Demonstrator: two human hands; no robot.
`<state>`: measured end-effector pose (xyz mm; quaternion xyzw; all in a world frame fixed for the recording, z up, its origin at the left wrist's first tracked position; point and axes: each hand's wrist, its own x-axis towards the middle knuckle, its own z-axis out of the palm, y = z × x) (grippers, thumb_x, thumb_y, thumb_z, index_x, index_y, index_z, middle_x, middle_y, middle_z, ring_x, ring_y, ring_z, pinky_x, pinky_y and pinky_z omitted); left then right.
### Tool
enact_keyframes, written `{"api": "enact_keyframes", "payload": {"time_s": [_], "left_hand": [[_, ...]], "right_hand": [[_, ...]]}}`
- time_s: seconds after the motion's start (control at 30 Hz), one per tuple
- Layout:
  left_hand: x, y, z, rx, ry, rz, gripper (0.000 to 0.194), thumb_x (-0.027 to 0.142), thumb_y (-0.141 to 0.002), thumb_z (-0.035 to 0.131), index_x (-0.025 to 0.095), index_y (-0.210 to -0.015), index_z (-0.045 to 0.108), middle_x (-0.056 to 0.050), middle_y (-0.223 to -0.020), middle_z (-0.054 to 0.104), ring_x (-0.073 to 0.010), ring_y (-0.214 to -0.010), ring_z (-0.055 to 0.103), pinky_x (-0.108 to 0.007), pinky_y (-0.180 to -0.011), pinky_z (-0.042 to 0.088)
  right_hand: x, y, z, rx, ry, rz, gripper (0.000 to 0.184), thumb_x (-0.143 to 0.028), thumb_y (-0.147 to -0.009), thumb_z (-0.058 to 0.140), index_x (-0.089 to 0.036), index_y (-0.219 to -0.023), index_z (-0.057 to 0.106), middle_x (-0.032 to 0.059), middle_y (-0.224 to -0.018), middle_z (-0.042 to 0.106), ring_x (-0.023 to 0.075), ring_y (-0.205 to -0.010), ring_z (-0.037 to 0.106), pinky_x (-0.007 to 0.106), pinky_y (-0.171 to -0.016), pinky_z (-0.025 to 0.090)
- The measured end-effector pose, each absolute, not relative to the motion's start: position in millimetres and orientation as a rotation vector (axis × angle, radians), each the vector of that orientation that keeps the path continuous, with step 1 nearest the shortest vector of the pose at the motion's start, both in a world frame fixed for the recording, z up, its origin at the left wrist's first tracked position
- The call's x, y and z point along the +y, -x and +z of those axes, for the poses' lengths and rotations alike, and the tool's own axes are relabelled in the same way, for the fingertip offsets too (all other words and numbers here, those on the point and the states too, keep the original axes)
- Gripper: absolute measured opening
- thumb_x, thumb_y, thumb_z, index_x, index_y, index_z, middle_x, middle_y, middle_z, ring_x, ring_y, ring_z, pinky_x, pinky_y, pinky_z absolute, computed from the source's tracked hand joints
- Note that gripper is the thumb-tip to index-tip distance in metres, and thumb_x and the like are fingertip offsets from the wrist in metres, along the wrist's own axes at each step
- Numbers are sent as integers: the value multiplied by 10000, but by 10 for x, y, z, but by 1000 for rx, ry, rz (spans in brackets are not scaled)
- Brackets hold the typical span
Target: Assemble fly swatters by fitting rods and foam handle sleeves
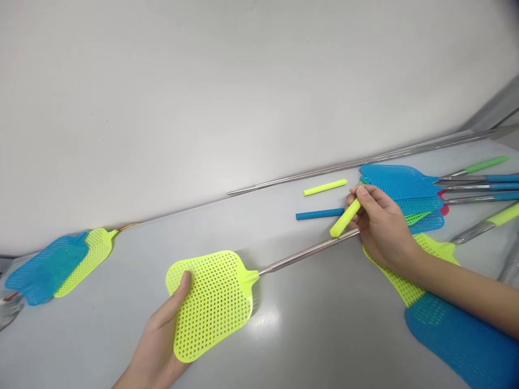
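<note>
Pale wall [203, 108] backs the grey table [121, 335]. From here I see the left hand [156, 337] gripping a yellow swatter head [213, 308] over the table's middle; its metal rod [310, 252] reaches the right hand [383, 227], which pinches a yellow sleeve [344, 220]. Blue swatter heads [399, 181] overlap beyond. Something clear [10, 310] sits at the left edge; container or not, I can't tell.

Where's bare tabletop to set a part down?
On the grey table: one patch between the far-left overlapping swatter heads and the left hand; another below the metal rod, between the held yellow swatter head and lower-right blue head. Crowded: around the right hand and the stacked blue swatters.
</note>
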<state>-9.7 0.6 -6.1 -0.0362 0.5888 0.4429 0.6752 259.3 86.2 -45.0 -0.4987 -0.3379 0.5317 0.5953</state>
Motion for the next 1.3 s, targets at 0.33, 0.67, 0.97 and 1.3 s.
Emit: {"api": "enact_keyframes", "payload": {"time_s": [0.33, 0.67, 0.97, 1.3], "left_hand": [[7, 92, -58, 1316, 78, 996, 422, 295, -763, 529, 186, -1168, 489, -49, -946, 671, -258, -910, 591, -341, -823, 462], [-10, 106, -52, 1271, 93, 917, 216, 258, -738, 562, 154, -906, 650, -43, -763, 703, -235, -775, 640, -323, -771, 490], [-56, 277, -293, 1184, 64, 889, 222, 304, -669, 627, 227, -871, 676, -25, -829, 699, -231, -795, 637, -332, -769, 490], [-28, 215, -161, 1225, 76, 827, 181, 286, -637, 659, 221, -803, 695, -34, -809, 701, -237, -790, 638, -331, -749, 497]], "right_hand": [[870, -2599, -463, -786, 1151, 1249, 161, -380, -735, 533, -225, -750, 494, -27, -691, 413, 70, -523, 376, 176, -379, 317], [863, -2575, -420, -775, 1172, 1285, 113, -317, -732, 550, -208, -738, 524, -30, -654, 427, 61, -511, 384, 161, -367, 305], [838, -2594, -451, -910, 1162, 1347, 131, -339, -764, 518, -208, -768, 531, -38, -594, 417, 59, -494, 365, 178, -425, 310], [810, -2604, -457, -975, 1191, 1363, 133, -346, -783, 501, -218, -781, 535, -36, -597, 411, 57, -494, 371, 181, -417, 291]]}}
